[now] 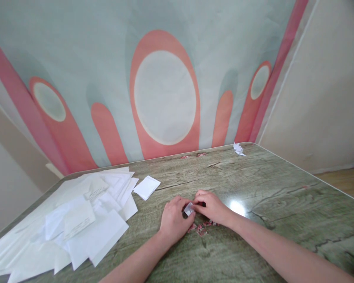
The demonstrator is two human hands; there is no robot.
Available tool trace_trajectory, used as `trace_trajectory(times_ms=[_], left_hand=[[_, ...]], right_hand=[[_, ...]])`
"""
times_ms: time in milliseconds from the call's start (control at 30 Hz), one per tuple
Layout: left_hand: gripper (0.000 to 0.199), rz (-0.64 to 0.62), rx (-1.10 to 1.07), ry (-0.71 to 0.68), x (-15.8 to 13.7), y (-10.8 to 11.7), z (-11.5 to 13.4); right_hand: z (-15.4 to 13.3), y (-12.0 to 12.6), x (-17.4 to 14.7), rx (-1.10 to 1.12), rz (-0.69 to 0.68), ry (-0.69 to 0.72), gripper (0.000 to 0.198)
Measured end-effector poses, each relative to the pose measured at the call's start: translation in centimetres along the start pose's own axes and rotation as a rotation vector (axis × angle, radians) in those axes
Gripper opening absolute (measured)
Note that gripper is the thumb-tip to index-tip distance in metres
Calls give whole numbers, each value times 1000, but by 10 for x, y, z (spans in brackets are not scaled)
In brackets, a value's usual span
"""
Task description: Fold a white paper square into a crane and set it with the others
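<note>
Between my two hands is a small folded piece of white paper (188,209), held just over the table in front of me. My left hand (174,220) curls around its left side, thumb and fingers closed on it. From the right, my right hand (209,206) pinches the paper's edge with thumb and forefinger. The fingers hide part of the paper, so its full shape cannot be made out. A small stack of white paper squares (147,187) lies beyond my left hand, to its left.
A large spread pile of white sheets (106,236) covers the table's left side, some with printed lines. A folded paper shape (238,149) sits near the far right edge. The wood-patterned table (283,208) meets a patterned backdrop (106,47) behind.
</note>
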State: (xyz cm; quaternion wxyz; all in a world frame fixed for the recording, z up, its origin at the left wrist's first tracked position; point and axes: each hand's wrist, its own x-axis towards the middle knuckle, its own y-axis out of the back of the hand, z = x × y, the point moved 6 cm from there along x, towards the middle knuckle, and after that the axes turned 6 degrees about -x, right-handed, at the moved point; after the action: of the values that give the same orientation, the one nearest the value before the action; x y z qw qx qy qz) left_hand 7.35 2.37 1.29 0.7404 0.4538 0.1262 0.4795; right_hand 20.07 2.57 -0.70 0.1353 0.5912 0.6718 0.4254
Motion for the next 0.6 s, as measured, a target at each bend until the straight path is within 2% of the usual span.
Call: trace_trajectory(times_ms=[600], left_hand=[[14,-41,-86,51,4,-1,-10]], right_hand=[[-11,12,-3,-77,-9,174,9]])
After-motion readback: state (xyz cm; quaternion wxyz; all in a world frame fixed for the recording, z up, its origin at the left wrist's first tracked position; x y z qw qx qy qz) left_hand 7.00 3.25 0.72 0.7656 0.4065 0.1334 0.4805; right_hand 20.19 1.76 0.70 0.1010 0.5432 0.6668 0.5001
